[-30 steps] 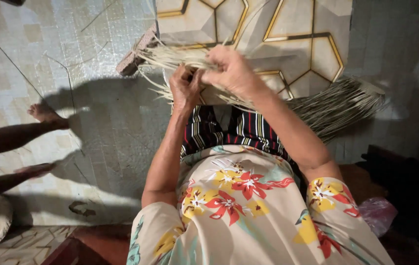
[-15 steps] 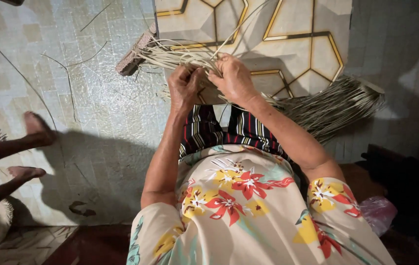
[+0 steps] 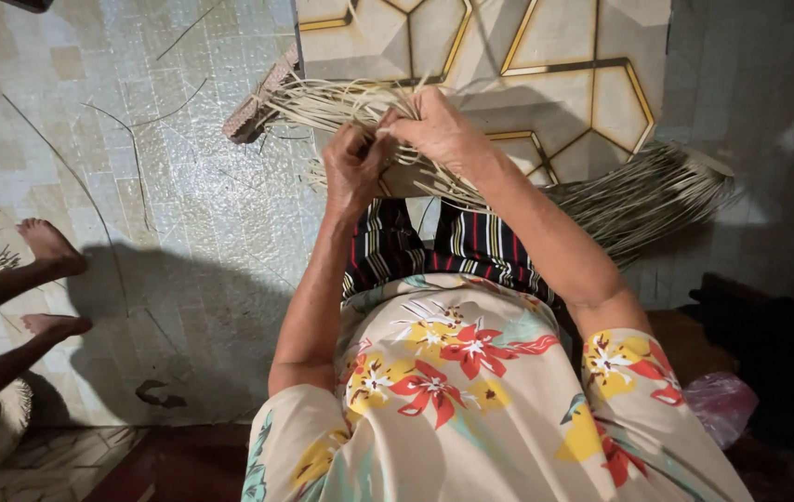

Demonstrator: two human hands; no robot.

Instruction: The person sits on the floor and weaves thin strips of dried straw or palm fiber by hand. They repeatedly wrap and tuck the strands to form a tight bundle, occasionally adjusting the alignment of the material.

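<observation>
I am seeing another person's bare feet (image 3: 48, 249) resting on the tiled floor (image 3: 183, 242) at far left; my left hand (image 3: 352, 167) is pinching the pale straw strips (image 3: 341, 102) just above my lap; my right hand (image 3: 436, 130) is clamping them beside it; the loose bundle (image 3: 648, 195) is fanning rightward.

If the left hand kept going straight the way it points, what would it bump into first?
The left hand points up-picture into the pale straw strips it already grips; beyond them probably the patterned board, though depth is unclear.
</observation>
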